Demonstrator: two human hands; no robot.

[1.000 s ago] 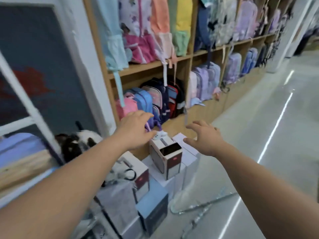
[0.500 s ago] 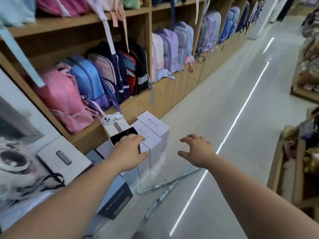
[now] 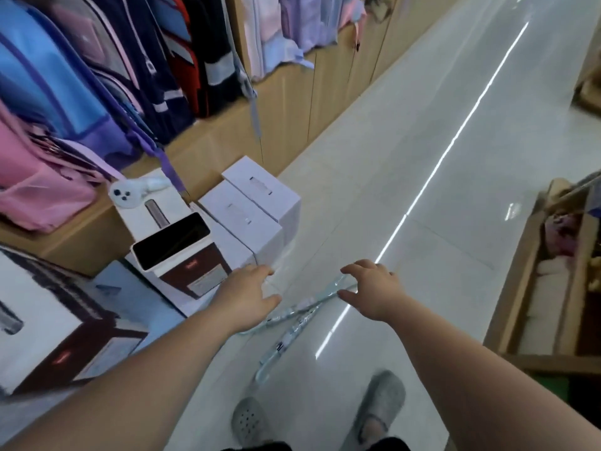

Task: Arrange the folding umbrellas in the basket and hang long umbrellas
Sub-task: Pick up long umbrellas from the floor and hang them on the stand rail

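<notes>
where long umbrellas (image 3: 292, 312) lie crossed, right hand (image 3: 374, 292) hovers over.

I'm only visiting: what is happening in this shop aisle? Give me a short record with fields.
place: shop aisle, pale floor beside a shelf of backpacks
target: two clear long umbrellas lying crossed on the floor
hands: left hand and right hand both open, fingers spread over the umbrellas, gripping nothing
contact: cannot tell whether any finger touches an umbrella
nearby: white boxes stacked left of the umbrellas; grey slippers below
</notes>
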